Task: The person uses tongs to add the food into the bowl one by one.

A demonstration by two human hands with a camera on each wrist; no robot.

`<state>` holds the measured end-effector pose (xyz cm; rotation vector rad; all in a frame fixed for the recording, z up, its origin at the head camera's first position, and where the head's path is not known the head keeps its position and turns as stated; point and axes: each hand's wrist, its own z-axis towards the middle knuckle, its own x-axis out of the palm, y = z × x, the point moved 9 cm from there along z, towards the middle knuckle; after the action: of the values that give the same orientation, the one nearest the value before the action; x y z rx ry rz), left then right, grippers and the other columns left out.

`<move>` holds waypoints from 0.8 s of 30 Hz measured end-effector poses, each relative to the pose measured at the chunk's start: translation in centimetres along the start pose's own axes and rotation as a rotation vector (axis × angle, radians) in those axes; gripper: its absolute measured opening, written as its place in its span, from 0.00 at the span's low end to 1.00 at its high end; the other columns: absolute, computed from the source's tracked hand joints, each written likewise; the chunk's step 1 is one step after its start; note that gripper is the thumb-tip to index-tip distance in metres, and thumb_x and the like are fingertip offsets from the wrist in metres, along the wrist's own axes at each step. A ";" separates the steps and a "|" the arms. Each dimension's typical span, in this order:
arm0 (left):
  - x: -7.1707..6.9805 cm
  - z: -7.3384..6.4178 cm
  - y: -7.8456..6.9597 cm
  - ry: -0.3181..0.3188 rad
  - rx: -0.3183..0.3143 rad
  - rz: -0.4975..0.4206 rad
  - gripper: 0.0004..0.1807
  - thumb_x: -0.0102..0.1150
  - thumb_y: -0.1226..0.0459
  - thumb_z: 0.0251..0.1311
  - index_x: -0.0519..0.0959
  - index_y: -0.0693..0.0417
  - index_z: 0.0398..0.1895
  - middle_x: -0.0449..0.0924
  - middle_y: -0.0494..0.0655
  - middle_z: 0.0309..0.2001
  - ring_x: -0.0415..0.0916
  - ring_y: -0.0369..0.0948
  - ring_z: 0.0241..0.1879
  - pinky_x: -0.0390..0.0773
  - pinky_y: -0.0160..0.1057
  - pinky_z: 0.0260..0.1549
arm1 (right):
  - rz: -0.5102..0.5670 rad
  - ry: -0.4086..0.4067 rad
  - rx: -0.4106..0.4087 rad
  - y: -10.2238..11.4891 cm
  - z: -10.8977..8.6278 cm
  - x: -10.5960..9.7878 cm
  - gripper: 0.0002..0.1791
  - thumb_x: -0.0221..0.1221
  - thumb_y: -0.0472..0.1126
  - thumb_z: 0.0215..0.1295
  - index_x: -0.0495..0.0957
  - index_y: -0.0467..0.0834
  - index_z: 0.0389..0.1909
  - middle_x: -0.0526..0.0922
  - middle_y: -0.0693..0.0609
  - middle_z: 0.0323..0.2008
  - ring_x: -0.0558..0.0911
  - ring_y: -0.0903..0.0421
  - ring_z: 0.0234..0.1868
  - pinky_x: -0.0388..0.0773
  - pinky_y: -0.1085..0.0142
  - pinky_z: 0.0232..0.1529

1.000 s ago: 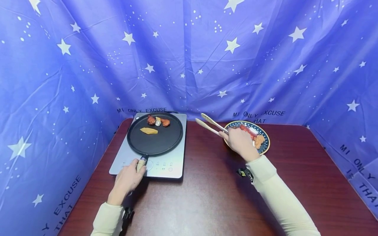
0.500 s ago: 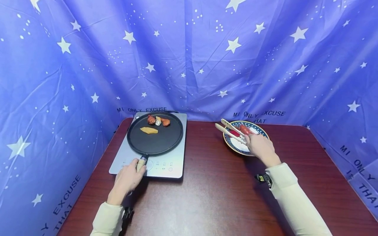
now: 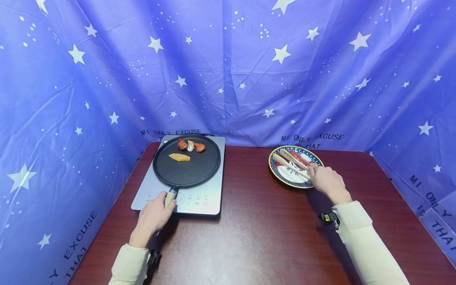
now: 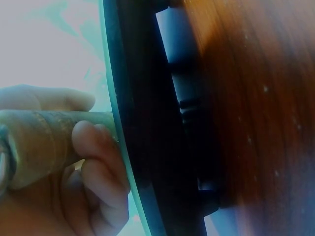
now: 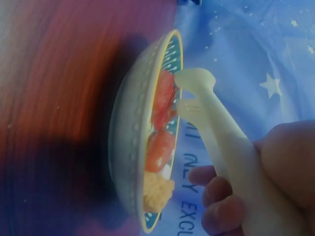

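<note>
In the head view my left hand [image 3: 154,215] grips the pale handle [image 3: 170,198] of a round black frying pan [image 3: 189,174]. The left wrist view shows fingers curled round that handle [image 4: 44,142]. My right hand [image 3: 329,183] holds pale tongs [image 5: 231,147] over a patterned plate [image 3: 286,183] at the right. The tong tips stand a little apart above the plate's food, and nothing shows between them. On the plate lie a red sausage-like piece [image 5: 160,150], another red piece [image 5: 163,98] and a crumbly golden piece [image 5: 157,191].
The pan sits on a silver induction cooker [image 3: 142,202]. A flat yellow piece [image 3: 179,157] and a few small reddish-brown food pieces [image 3: 199,147] are in it. Dark red tabletop [image 3: 249,221] spans between cooker and plate. A starry blue curtain [image 3: 228,99] hangs behind.
My right hand has moved right and nearer to me, bringing the tong tips from left of the plate to over it. The left hand and pan stay put.
</note>
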<state>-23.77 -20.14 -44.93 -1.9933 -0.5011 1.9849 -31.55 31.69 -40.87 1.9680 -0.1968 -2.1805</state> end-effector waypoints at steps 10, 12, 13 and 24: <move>0.0 0.0 0.1 0.008 -0.004 0.004 0.23 0.49 0.51 0.62 0.70 0.57 0.53 0.73 0.53 0.25 0.71 0.48 0.24 0.67 0.46 0.23 | -0.012 0.087 0.028 -1.6 -0.6 -0.1 0.26 0.38 0.49 0.73 0.77 0.37 0.27 0.77 0.27 0.34 0.77 0.31 0.32 0.69 0.42 0.27; 0.0 0.0 0.1 0.008 -0.003 0.003 0.24 0.49 0.51 0.62 0.69 0.58 0.53 0.74 0.53 0.25 0.71 0.49 0.25 0.67 0.46 0.23 | -0.018 0.094 0.033 -1.6 -0.9 -0.2 0.27 0.37 0.49 0.73 0.75 0.39 0.22 0.77 0.28 0.34 0.77 0.31 0.32 0.69 0.42 0.27; 0.0 0.0 0.0 0.007 -0.002 0.002 0.24 0.49 0.51 0.62 0.69 0.58 0.53 0.74 0.53 0.25 0.71 0.48 0.24 0.67 0.46 0.23 | -0.023 0.094 0.036 -1.6 -1.1 -0.3 0.27 0.37 0.49 0.73 0.74 0.41 0.20 0.77 0.28 0.33 0.77 0.32 0.31 0.69 0.42 0.27; -0.1 -0.1 -0.1 0.005 0.004 -0.002 0.24 0.49 0.51 0.62 0.70 0.58 0.53 0.74 0.54 0.25 0.72 0.49 0.25 0.68 0.47 0.23 | -0.059 0.042 0.068 0.0 -3.0 -1.2 0.23 0.40 0.46 0.71 0.76 0.36 0.26 0.76 0.25 0.34 0.77 0.29 0.32 0.70 0.42 0.26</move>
<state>-23.71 -20.14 -44.77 -1.9935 -0.4970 1.9781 -28.44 32.11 -40.06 2.0789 -0.2117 -2.1939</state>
